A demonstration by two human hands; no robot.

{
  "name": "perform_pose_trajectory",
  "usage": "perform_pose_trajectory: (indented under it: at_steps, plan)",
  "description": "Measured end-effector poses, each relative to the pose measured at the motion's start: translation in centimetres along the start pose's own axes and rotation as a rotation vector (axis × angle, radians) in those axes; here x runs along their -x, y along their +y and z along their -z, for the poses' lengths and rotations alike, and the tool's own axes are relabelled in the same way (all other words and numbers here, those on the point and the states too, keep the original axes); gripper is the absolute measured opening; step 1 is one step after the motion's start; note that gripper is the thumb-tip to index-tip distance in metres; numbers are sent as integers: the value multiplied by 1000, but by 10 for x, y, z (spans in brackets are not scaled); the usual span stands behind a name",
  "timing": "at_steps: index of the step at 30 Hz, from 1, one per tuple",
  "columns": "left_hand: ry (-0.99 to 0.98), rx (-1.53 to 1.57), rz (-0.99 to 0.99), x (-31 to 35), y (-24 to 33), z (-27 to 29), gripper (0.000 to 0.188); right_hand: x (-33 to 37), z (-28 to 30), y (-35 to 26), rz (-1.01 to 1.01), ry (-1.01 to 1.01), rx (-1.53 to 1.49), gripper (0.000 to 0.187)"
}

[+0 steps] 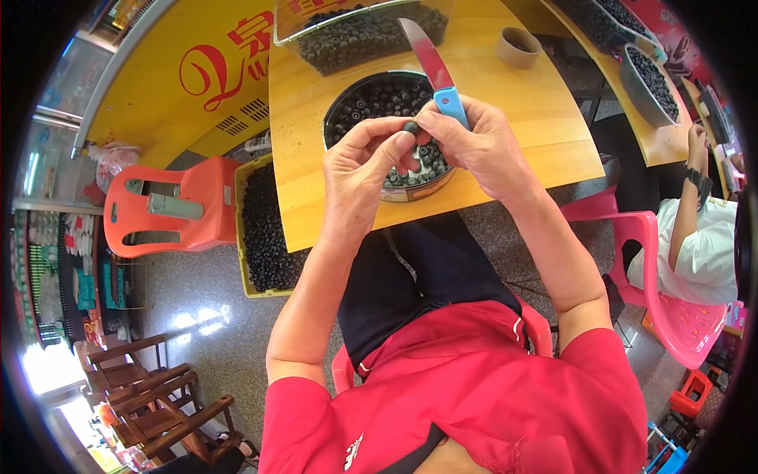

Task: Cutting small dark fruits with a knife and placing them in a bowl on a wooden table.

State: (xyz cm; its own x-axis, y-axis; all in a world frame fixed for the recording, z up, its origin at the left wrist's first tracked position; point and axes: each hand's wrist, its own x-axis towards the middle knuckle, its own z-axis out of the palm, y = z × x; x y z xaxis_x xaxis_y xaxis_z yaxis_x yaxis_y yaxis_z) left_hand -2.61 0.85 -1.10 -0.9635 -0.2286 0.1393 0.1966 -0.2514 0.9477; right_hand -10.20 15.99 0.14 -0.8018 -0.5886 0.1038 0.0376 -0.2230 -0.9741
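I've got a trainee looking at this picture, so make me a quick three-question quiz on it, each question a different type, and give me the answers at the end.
1. Fill the gap (a shape): the left hand and the right hand meet at a small dark piece above a ____ container.

2. Multiple choice: how is the knife held?
A. In the left hand alone
B. In the right hand
C. In neither hand

3. True or false: the yellow crate stands to the person's left of the wooden table.

Key: 1, round; 2, B; 3, true.
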Motion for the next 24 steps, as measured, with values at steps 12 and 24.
perform_pose_trajectory:
  at_steps: [12,24]
  plan:
    - [6,78,-56,2,-6,4,17,10,7,8,659,38,993,12]
    - [-12,65,-46,0,-7,0,15,10,9,8,666,77,1012,13]
